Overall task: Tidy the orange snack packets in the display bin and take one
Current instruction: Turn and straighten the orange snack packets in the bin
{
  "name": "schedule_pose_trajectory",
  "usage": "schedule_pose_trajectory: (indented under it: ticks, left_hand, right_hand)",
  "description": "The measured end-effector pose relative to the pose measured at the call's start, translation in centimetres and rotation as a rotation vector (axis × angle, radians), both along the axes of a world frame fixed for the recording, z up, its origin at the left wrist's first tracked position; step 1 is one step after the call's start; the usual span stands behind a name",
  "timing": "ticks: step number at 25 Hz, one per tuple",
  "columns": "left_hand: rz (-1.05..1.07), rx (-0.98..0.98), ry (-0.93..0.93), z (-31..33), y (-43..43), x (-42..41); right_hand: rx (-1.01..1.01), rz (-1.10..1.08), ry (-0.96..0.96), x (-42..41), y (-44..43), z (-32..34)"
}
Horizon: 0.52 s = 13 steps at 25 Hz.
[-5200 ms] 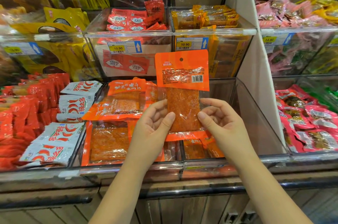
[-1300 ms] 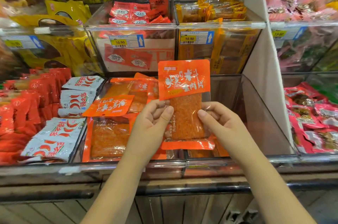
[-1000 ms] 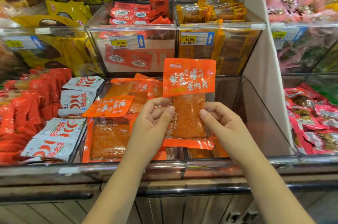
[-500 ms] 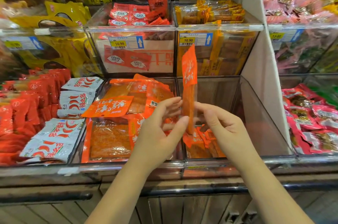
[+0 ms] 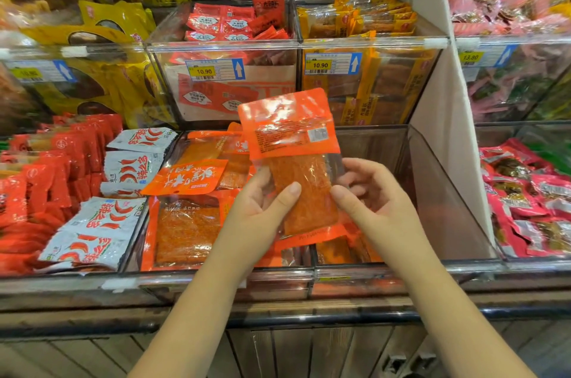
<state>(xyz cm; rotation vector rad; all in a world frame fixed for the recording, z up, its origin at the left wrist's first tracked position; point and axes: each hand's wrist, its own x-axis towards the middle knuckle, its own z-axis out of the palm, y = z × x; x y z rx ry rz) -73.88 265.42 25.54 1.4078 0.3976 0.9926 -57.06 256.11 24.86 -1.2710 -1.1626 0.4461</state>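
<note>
I hold one orange snack packet upright above the clear display bin, its back with barcode and small print facing me. My left hand grips its lower left edge, thumb across the clear window. My right hand pinches the lower right edge with thumb in front and fingers behind. More orange packets lie flat in the left half of the bin, one lying upside down on top. A few others sit low in the right half.
White chilli packets and red packets fill the bins on the left. Pink and red packets lie on the right past a white divider. Upper bins hold red and yellow-orange packets.
The packet was turned about its upright axis: front side a second ago, edge-on half a second ago, now its back faces me. Both hands stayed at its lower edges.
</note>
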Motion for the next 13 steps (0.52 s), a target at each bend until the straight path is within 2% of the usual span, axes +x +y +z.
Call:
schedule_pose_trajectory:
  ticks: [3,13]
  left_hand:
    - [0.025,0.03,0.008,0.04,-0.07,-0.18]
    - [0.084,0.091,0.037,-0.08,-0.17,-0.37]
  right_hand:
    - [-0.03,0.116,0.037,-0.35,-0.2,0.29]
    - [0.019,0.046,-0.023,-0.11,-0.6,0.27]
